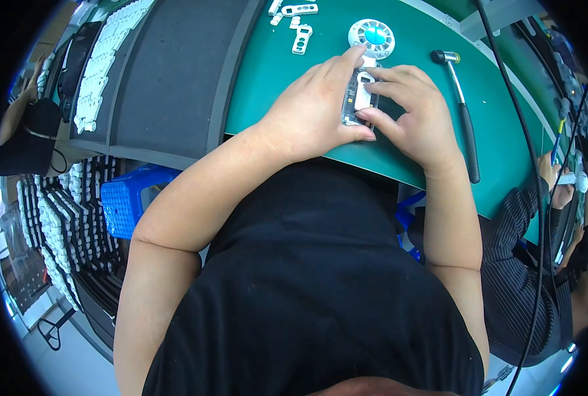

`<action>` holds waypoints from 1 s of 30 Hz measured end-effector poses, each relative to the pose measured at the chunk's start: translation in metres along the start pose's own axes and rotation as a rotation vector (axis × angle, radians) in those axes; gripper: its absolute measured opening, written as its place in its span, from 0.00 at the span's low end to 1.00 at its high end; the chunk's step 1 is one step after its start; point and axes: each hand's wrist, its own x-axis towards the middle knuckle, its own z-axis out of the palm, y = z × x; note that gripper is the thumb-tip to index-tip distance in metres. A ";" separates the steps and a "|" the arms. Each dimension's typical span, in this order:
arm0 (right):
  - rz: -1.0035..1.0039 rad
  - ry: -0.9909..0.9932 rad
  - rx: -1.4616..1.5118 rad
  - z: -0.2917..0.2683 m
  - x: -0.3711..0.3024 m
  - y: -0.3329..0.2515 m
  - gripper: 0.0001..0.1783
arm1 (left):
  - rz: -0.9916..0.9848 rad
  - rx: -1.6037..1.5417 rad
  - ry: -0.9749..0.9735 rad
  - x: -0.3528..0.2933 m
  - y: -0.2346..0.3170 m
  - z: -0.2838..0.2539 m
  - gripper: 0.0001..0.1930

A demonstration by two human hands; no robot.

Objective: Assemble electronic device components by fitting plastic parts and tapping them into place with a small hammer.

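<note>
A small white handheld fan point(372, 39), with a round slotted head and a blue-green centre, lies on the green work table, its head pointing away from me. Its white handle part point(364, 92) sits in or on a clear, see-through casing point(349, 109); which of the two I cannot tell. My left hand point(317, 102) is closed along the left side of the casing, its fingers reaching up near the fan head. From the right, my right hand point(413, 109) grips the same handle, thumb low and fingertips on its upper part. My fingers partly cover it.
A black-handled mallet point(464, 112) lies right of my hands. White plastic parts point(300, 38) lie at the far left of the green table point(267, 86). A dark tray point(175, 72) adjoins it. A black cable point(522, 125) hangs at right, beside a co-worker's striped sleeve point(518, 211).
</note>
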 end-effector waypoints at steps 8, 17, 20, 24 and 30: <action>-0.022 -0.044 -0.158 -0.008 0.003 -0.010 0.18 | 0.027 0.022 0.004 -0.002 0.000 0.002 0.52; -0.003 -0.098 -0.235 -0.010 0.005 -0.018 0.17 | 0.095 0.018 0.169 -0.032 -0.001 0.023 0.36; -0.007 -0.123 -0.253 -0.011 0.006 -0.020 0.18 | 0.161 0.015 0.187 -0.031 -0.008 0.023 0.30; -0.029 -0.102 -0.249 -0.007 -0.002 -0.021 0.19 | 0.239 0.039 0.219 -0.032 -0.009 0.027 0.26; 0.210 0.126 -0.410 -0.018 -0.019 0.006 0.23 | 0.257 0.155 0.203 -0.033 -0.002 0.025 0.24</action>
